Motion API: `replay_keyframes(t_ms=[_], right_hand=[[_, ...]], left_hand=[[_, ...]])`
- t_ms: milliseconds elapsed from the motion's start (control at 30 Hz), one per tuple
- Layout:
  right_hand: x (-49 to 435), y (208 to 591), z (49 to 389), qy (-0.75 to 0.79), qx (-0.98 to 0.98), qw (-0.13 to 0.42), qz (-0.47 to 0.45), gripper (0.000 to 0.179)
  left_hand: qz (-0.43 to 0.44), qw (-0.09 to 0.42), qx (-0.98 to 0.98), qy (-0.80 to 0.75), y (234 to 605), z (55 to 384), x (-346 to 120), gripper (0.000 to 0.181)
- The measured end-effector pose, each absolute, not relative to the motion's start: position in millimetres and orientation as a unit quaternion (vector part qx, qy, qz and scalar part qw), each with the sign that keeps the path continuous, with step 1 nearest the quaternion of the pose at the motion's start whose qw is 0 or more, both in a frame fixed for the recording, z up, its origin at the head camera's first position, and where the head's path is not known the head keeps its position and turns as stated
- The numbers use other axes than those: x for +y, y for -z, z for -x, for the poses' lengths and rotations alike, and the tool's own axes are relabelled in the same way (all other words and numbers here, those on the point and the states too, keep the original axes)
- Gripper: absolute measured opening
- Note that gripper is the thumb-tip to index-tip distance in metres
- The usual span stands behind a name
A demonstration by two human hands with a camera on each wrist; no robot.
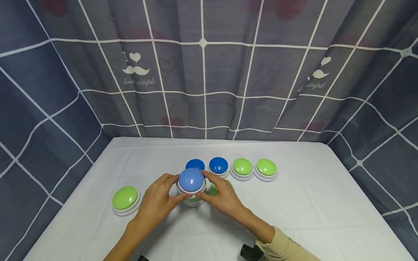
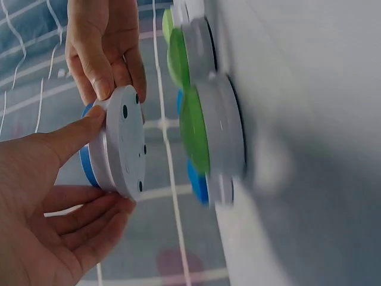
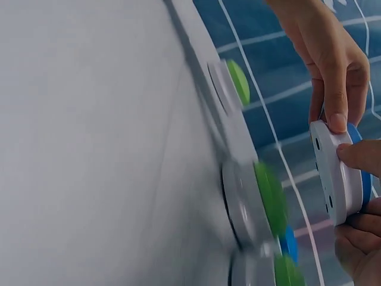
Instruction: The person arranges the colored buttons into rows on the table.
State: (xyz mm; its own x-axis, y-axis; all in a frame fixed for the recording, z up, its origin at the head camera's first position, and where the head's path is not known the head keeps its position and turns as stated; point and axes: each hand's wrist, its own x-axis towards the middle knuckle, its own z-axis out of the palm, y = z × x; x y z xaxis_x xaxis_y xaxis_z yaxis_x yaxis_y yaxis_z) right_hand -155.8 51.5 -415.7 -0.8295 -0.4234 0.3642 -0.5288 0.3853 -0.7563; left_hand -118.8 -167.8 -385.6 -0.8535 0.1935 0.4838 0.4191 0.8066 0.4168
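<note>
A blue push button with a white base (image 1: 191, 180) is held between both hands above the table. My left hand (image 1: 158, 199) pinches its left side and my right hand (image 1: 225, 197) pinches its right side. In the left wrist view the white underside of the held button (image 2: 132, 143) shows several dark holes, apart from the buttons on the table. Below it, a green button (image 1: 194, 203) is mostly covered in the head view. Another green button (image 1: 213, 189) is partly hidden behind my right fingers.
Behind the hands a row holds a blue button (image 1: 195, 164), a second blue button (image 1: 218, 165), a green button (image 1: 242, 166) and another green button (image 1: 266, 167). A lone green button (image 1: 125, 198) stands left. Dark checked curtains (image 1: 183, 72) enclose the white table (image 1: 310, 203).
</note>
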Motion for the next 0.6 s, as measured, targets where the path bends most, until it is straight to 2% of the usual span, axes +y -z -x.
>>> replay_keyframes(t_ms=[167,600], right_hand=[[89,418,158,-0.467,-0.841,0.083,-0.261,0.066],[171,429,154,-0.431,-0.868,0.143,-0.2,0.064]], left_hand=[[0.189,0.172,-0.928,0.273,386,137,-132,0.064],[0.255,0.1,-0.933,0.234,394,174,-48,0.063]])
